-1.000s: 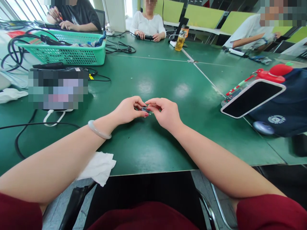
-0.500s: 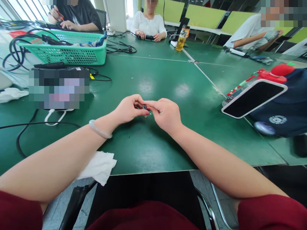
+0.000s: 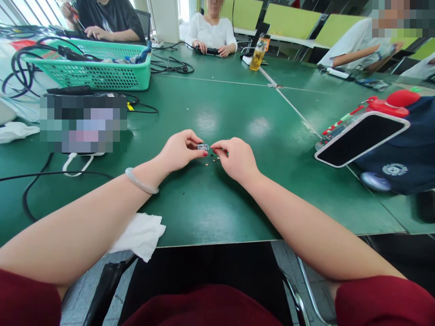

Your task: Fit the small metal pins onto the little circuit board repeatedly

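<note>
1. Green bench (image 3: 204, 208) is filling most of the view; one basket (image 3: 102, 74) and one bottle (image 3: 258, 56) are standing toward its far side; one phone (image 3: 362, 140) is leaning at the right.
2. Compared with a moment ago, the right hand (image 3: 238, 158) is now standing apart from the board (image 3: 203, 147); the left hand (image 3: 178, 149) alone is supporting it, so two-handed work on it is apparently pausing.
3. Left fingers are gripping this one board just over the bench; right fingers are bunching near its right end; whether they are holding anything, I cannot tell.
4. One metal piece (image 3: 216, 159) and one copper bit (image 3: 206, 164) are lying below.
</note>
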The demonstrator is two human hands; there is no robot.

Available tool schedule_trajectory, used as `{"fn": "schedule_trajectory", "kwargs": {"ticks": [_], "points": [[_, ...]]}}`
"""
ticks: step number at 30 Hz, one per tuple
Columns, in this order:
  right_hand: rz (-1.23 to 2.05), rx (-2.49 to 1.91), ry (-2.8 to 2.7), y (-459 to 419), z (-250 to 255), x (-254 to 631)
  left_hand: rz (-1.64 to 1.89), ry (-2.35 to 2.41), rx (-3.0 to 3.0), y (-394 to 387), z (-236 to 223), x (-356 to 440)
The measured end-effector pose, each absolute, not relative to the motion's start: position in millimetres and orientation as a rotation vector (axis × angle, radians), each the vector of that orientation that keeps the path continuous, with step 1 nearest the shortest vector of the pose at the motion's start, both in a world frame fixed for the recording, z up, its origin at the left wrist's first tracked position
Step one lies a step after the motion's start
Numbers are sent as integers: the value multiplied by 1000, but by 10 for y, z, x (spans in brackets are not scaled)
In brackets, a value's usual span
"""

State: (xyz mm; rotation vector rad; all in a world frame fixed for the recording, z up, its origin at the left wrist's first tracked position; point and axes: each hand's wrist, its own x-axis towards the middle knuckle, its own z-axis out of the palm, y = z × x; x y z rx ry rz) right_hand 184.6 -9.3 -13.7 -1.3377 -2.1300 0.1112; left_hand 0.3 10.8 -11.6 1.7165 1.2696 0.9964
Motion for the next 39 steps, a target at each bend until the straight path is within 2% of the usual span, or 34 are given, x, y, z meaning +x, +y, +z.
{"fn": "schedule_trajectory", "kwargs": {"ticks": [5, 14, 21, 28, 34, 39], "points": [[245, -1289, -2374, -53, -198, 1844, 1081, 1188, 1392, 129, -101, 15], [167, -1301, -2461, -38, -254, 1810, 938, 1398, 1858, 177, -169, -66], [163, -1162, -2248, -94, -162, 1822, 807, 1277, 1976, 130, -130, -47], [5, -1069, -2282, -112, -178, 1790, 811, 1130, 1995, 116, -121, -32], [56, -1073, -2207, -134, -145, 1834, 829, 1127, 1872, 90, -87, -7], [102, -1256, -2128, -66, -164, 1874, 973, 1033, 1455, 66, -54, 28]]}}
